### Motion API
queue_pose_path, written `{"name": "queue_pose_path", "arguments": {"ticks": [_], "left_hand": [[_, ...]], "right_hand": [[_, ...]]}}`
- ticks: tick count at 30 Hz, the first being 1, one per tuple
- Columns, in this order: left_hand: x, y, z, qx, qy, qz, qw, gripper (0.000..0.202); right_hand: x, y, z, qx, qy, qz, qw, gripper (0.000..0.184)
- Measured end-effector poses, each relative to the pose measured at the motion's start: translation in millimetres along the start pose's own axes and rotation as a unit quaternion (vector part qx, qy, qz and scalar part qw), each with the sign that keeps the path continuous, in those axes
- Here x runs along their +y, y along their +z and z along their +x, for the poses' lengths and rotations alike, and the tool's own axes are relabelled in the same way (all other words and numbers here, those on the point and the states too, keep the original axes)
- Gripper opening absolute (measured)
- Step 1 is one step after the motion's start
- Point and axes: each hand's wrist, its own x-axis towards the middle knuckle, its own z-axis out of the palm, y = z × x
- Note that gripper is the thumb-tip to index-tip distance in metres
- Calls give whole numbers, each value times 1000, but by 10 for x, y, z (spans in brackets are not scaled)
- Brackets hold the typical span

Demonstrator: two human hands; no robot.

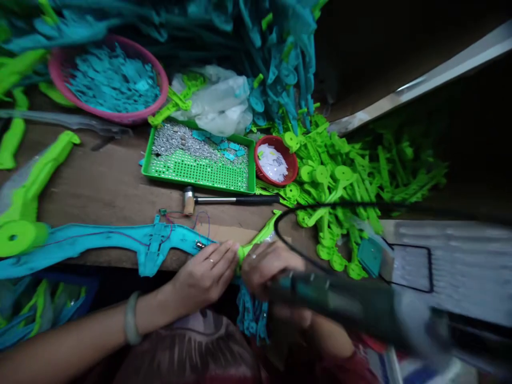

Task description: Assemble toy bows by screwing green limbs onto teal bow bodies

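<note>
Across the table's front edge lies a toy bow, its long blue plastic half-shell (108,242) fitted with thin wires and a small green circuit board (162,212). Bright green limbs are at its ends; the right limb (262,232) comes out between my hands. My left hand (212,269) presses down on the blue shell near that joint, fingers together, thumb hidden. In my right hand (270,266) is a dark, blurred electric screwdriver (340,298), gripped near its front end. Its tip is hidden by my fingers.
Behind the bow are a hammer (236,200), a green tray (196,173) of screws, a red bowl (262,176) of white pieces and a pink basin (160,88) of blue parts. Green parts (340,186) pile up at right. A black cord (280,218) loops beside my right hand.
</note>
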Motion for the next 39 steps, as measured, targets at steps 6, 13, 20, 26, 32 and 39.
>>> {"name": "queue_pose_path", "arguments": {"ticks": [6,13,20,26,32,39], "left_hand": [[-698,-838,105,-146,-57,83,984,24],[-1446,-968,19,-258,29,24,966,32],[-969,-1107,10,-117,-76,-65,988,18],[-587,-1110,-267,23,-87,-161,983,12],[-554,-1042,-503,62,-246,-218,942,9],[-500,-884,-505,103,-335,-316,881,17]], "right_hand": [[-145,-403,501,241,-42,70,967,25],[-187,-127,222,555,-13,-285,781,34],[-119,696,-76,161,91,-422,888,33],[-205,722,478,-124,150,-480,855,34],[-240,455,795,-262,85,-343,898,16],[-123,463,1159,-352,20,-340,872,10]]}}
